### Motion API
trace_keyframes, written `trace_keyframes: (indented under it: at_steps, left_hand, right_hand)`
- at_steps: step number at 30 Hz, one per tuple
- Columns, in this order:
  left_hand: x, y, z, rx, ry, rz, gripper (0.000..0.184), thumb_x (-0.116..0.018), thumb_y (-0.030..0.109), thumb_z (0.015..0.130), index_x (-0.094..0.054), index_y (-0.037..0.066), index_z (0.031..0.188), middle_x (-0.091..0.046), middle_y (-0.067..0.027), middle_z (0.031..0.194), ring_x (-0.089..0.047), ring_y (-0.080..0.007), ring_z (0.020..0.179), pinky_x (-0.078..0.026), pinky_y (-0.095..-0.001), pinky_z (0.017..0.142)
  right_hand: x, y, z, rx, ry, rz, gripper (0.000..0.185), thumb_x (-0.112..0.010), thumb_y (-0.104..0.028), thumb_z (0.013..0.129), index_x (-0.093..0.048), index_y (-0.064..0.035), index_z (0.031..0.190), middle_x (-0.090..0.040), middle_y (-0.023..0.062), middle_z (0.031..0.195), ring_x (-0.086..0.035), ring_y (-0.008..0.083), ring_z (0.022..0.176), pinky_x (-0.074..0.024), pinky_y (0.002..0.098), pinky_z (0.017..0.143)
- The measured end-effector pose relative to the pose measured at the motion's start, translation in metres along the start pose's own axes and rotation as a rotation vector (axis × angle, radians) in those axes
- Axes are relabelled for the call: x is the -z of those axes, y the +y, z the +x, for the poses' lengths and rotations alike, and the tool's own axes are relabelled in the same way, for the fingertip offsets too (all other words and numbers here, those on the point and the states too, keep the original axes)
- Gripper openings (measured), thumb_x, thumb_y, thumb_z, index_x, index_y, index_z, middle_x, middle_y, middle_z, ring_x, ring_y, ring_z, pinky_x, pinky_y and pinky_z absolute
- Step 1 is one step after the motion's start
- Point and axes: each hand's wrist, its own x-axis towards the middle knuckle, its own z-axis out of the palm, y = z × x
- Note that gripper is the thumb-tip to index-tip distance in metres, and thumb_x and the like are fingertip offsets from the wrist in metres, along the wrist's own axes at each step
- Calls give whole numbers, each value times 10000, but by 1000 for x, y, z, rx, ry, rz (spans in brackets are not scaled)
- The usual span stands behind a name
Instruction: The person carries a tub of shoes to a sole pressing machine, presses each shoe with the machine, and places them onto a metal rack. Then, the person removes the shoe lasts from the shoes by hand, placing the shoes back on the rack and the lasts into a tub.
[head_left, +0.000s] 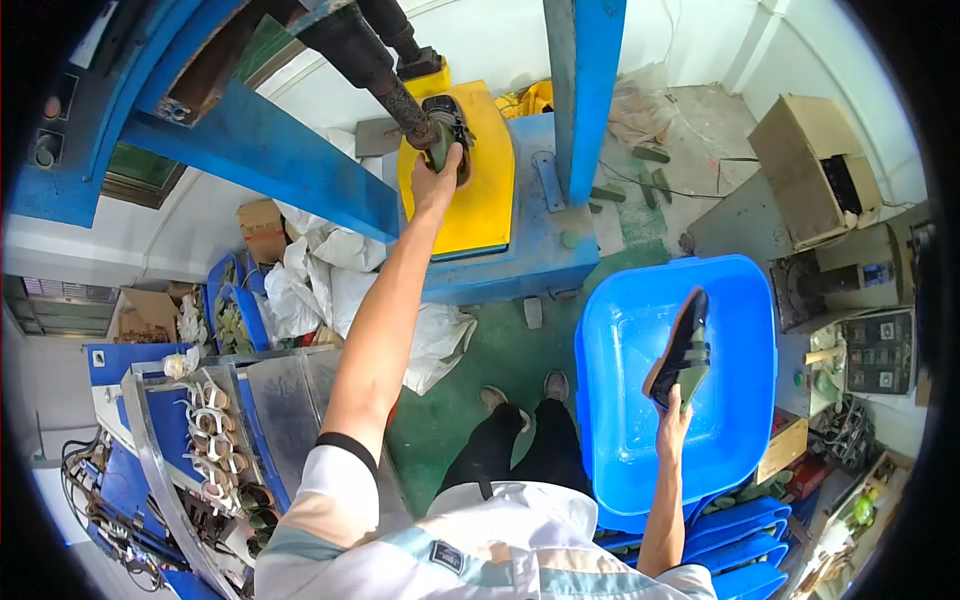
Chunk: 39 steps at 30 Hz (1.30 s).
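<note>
My left hand point(437, 182) reaches forward to the blue press and is closed on the green last inside a dark shoe point(462, 130). That shoe is on the yellow pad point(488, 200), close beneath the dark metal ram point(407, 108). Part of the shoe is hidden by my fingers and the ram. On the right, my right hand point(675, 420) grips another shoe point(685, 345) at its heel end. It is black with straps, a brown sole edge and a green last, and is held tilted, toe up, over the blue tub point(593, 370).
Blue press posts point(585, 100) stand on both sides of the pad. White sacks point(345, 290) lie left of the press base. A rack with several light sandals point(213, 440) is at the lower left. Green lasts point(655, 188) lie on the floor, and a cardboard box point(805, 170) stands right.
</note>
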Motion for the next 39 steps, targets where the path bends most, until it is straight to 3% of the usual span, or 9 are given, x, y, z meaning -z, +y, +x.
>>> trace_keyframes:
  at_steps: [2, 7, 10, 14, 21, 25, 26, 32, 39]
  left_hand:
    - [-2, -9, 6, -84, 56, 59, 671, -579, 527, 882, -559, -52, 1221, -664, -212, 1077, -625, -325, 1050, -447, -415, 917]
    - [62, -37, -88, 214, -68, -760, 546, -533, 479, 949, -583, -3, 1201, -634, -74, 1085, -591, -155, 941, -457, -299, 823]
    - [132, -56, -190, 239, -65, -837, 502, -501, 430, 986, -566, -7, 1226, -606, -40, 1151, -559, -127, 1013, -437, -297, 874]
    - [219, -122, -305, 287, 1, -318, 504, -477, 405, 995, -623, -75, 1049, -646, -85, 948, -565, -166, 862, -458, -325, 773]
    - [273, -223, -479, 625, 297, -270, 549, -526, 453, 970, -612, -79, 1079, -652, -93, 987, -584, -180, 891, -464, -337, 794]
    - [277, -274, -565, 884, 455, -409, 579, -545, 489, 952, -612, -74, 1068, -652, -98, 981, -596, -170, 868, -480, -307, 767]
    - [275, -266, -570, 870, 492, -435, 588, -548, 496, 947, -607, -75, 1073, -653, -100, 978, -604, -171, 863, -490, -305, 759]
    - [276, -240, -568, 910, 719, -594, 597, -565, 507, 929, -588, -62, 1107, -649, -97, 969, -643, -187, 850, -546, -328, 723]
    - [272, -272, -532, 848, 610, -719, 550, -573, 471, 939, -583, -55, 1098, -644, -97, 975, -649, -181, 841, -553, -336, 713]
  right_hand:
    - [-20, -48, -24, 102, -73, -292, 394, -521, -292, 988, -557, 30, 1212, -598, 112, 1146, -533, 172, 1032, -421, 321, 901]
    - [-144, -104, -11, 517, -193, -456, 388, -580, -259, 941, -552, 19, 1210, -591, 173, 1064, -571, 271, 984, -440, 355, 875]
    - [-236, -117, 4, 593, -240, -484, 329, -589, -288, 926, -611, 14, 1057, -601, 208, 951, -594, 329, 886, -458, 403, 791]
    - [-355, -135, 28, 702, -258, -561, 353, -589, -306, 910, -619, 44, 945, -617, 245, 807, -609, 377, 751, -462, 421, 675]
    - [-474, -116, 105, 1084, -27, -787, 496, -603, -387, 886, -623, 104, 954, -621, 310, 772, -615, 449, 711, -484, 496, 673]
    - [-491, -112, 111, 1121, 60, -844, 500, -602, -398, 882, -615, 87, 1004, -630, 311, 777, -612, 471, 733, -491, 505, 688]
    - [-489, -120, 103, 890, -99, -852, 686, -606, -466, 878, -531, 124, 1220, -626, 322, 977, -574, 460, 896, -438, 498, 842]
    - [-444, -111, 66, 1059, -120, -772, 666, -693, -346, 861, -448, 39, 1346, -513, 257, 1279, -554, 418, 1073, -445, 486, 918]
    - [-357, -123, 11, 777, -370, -686, 348, -669, -174, 888, -607, -31, 1200, -568, 153, 1238, -630, 235, 949, -528, 329, 775]
